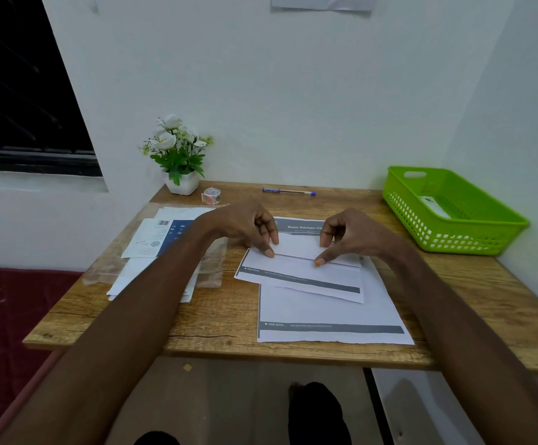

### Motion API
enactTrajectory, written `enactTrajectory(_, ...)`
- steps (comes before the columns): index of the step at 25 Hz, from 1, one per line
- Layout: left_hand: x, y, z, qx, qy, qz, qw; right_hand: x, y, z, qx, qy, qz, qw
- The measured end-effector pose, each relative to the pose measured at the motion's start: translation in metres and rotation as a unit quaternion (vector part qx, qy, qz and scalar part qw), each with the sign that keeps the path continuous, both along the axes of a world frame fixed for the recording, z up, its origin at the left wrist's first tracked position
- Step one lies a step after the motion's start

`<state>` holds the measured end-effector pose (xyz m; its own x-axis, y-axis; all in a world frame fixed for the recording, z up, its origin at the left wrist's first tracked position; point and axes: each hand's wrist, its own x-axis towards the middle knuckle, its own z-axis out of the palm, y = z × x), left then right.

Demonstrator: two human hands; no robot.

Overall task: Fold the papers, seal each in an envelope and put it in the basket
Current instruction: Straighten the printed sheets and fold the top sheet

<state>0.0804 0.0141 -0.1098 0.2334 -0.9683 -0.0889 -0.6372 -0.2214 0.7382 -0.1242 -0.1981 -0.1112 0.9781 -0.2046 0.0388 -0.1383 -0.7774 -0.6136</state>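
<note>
A printed paper lies crooked on top of another printed sheet in the middle of the wooden desk. Its upper part is folded down, white back showing. My left hand and my right hand sit side by side on that flap, index fingertips pressing its edge down, thumbs resting on the flap. A pile of white envelopes lies at the left under my left forearm, partly in clear plastic. The green basket stands at the right with a white envelope in it.
A sticker roll and a blue pen lie along the desk's back edge. A white pot of artificial flowers stands at the back left corner. Walls close in behind and on the right.
</note>
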Motion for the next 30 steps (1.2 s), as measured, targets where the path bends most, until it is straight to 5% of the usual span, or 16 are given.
enactTrajectory(18,-0.016,-0.002,0.003,0.031,0.037,0.034,0.998,0.004,-0.017,-0.002,-0.004,-0.014,0.038,0.999)
enactTrajectory(24,-0.030,-0.006,0.012,-0.049,-0.193,0.024,0.980,0.001,0.017,0.001,-0.095,0.087,0.012,0.992)
enactTrajectory(27,-0.047,-0.014,0.009,0.001,-0.322,0.023,0.946,0.009,0.047,-0.007,-0.173,0.161,0.077,0.969)
enactTrajectory(30,-0.061,-0.025,0.002,0.060,-0.352,0.013,0.934,0.013,0.058,-0.013,-0.208,0.195,0.056,0.957)
